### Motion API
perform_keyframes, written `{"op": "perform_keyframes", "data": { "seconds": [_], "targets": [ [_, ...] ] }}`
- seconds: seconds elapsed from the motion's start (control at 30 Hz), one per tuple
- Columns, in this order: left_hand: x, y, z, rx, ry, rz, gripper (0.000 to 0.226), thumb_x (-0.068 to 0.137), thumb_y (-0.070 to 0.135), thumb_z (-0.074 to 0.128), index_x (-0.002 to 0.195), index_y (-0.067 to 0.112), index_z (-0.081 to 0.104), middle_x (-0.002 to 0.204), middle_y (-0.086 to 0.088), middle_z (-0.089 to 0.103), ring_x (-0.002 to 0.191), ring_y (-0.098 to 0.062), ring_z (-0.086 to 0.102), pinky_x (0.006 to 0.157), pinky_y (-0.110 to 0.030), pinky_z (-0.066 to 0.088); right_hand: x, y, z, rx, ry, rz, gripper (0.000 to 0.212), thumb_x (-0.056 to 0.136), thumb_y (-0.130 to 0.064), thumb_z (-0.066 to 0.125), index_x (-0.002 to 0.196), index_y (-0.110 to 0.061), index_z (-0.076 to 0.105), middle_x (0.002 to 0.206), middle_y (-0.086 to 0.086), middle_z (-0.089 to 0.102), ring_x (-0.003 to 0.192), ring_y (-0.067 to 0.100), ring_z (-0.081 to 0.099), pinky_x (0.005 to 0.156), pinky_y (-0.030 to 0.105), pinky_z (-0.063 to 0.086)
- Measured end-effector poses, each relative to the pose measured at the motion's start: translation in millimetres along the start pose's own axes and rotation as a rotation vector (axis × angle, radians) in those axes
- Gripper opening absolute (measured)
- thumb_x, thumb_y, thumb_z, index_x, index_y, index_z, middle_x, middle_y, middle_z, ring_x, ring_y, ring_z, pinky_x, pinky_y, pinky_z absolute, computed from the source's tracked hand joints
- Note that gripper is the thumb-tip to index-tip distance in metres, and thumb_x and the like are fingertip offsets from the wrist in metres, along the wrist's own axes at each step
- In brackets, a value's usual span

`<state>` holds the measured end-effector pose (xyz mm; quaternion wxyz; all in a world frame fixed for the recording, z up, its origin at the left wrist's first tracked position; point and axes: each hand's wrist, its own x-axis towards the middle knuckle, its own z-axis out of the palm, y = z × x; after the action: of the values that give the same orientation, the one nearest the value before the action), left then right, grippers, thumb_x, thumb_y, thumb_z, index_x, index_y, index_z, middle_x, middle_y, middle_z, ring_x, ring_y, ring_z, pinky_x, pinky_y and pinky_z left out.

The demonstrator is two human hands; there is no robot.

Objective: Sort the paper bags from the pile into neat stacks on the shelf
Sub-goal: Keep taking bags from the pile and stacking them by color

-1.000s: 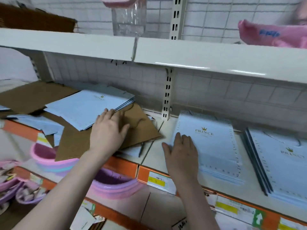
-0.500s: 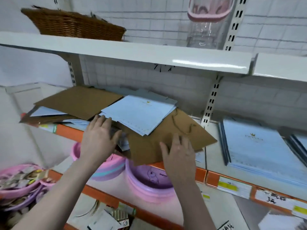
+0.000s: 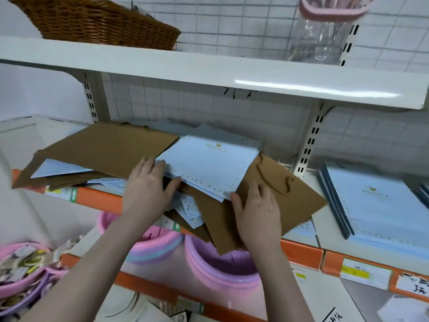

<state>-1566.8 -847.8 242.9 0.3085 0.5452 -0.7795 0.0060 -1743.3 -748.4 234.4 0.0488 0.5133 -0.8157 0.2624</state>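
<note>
Just the one cam, strapped to the person's head, wide-angle, looking forward and down from close up at the middle shelf (image 3: 97,198), with both forearms reaching in from the bottom edge.

A shop is shown. Slotted-upright metal shelves (image 3: 209,73) are fitted with orange edge strips (image 3: 301,254) carrying price labels (image 3: 365,274). Stock is laid out on them: paper bags (image 3: 209,163), plastic basins (image 3: 222,268) and a wicker basket (image 3: 97,22).
</note>
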Motion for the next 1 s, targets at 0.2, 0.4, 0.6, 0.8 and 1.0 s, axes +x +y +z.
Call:
{"op": "perform_keyframes", "data": {
  "seconds": [0.2, 0.4, 0.6, 0.8, 1.0],
  "targets": [
    [47, -3, 15, 0.02, -0.034, 0.03, 0.063, 0.092, 0.045, 0.048, 0.138, 0.003, 0.043, 0.147, -0.019, 0.036, 0.14, -0.031, 0.025, 0.115, -0.039, 0.017, 38, -8, 10, 0.007, -0.018, -0.018, 0.064, 0.096, -0.052, 0.03, 0.144, -0.009, 0.028, 0.133, 0.008, 0.043, 0.126, 0.023, 0.037, 0.105, 0.03, 0.027],
    [94, 4, 34, 0.021, -0.139, 0.022, 0.067, 0.092, 0.051, 0.042, 0.142, 0.006, 0.036, 0.146, -0.017, 0.035, 0.139, -0.031, 0.025, 0.114, -0.04, 0.02, 70, -8, 28, -0.02, -0.073, -0.033, 0.07, 0.096, -0.054, 0.031, 0.148, -0.009, 0.017, 0.143, 0.008, 0.036, 0.135, 0.022, 0.029, 0.11, 0.029, 0.023],
    [123, 19, 55, 0.054, -0.296, -0.014, 0.065, 0.091, 0.053, 0.045, 0.136, 0.007, 0.037, 0.132, -0.019, 0.045, 0.121, -0.033, 0.041, 0.098, -0.039, 0.035, 82, 0, 37, 0.188, -0.095, -0.009, 0.064, 0.094, -0.04, 0.051, 0.146, -0.011, 0.027, 0.15, 0.003, 0.031, 0.138, 0.018, 0.027, 0.111, 0.029, 0.026],
    [133, 23, 56, -0.056, -0.126, -0.161, 0.076, 0.078, 0.05, 0.068, 0.131, 0.003, 0.042, 0.129, -0.024, 0.043, 0.119, -0.037, 0.038, 0.097, -0.041, 0.033, 86, 7, 39, 0.312, -0.055, 0.011, 0.06, 0.09, -0.024, 0.06, 0.144, -0.013, 0.035, 0.146, 0.0, 0.038, 0.135, 0.018, 0.034, 0.109, 0.031, 0.031],
    [139, 7, 51, -0.283, 0.001, -0.198, 0.053, 0.076, 0.03, 0.074, 0.113, -0.001, 0.053, 0.115, -0.021, 0.054, 0.11, -0.037, 0.046, 0.089, -0.043, 0.04, 83, 3, 38, 0.304, -0.041, 0.025, 0.064, 0.091, -0.028, 0.059, 0.145, -0.011, 0.03, 0.145, 0.003, 0.039, 0.134, 0.019, 0.034, 0.107, 0.028, 0.028]
  ]
}}
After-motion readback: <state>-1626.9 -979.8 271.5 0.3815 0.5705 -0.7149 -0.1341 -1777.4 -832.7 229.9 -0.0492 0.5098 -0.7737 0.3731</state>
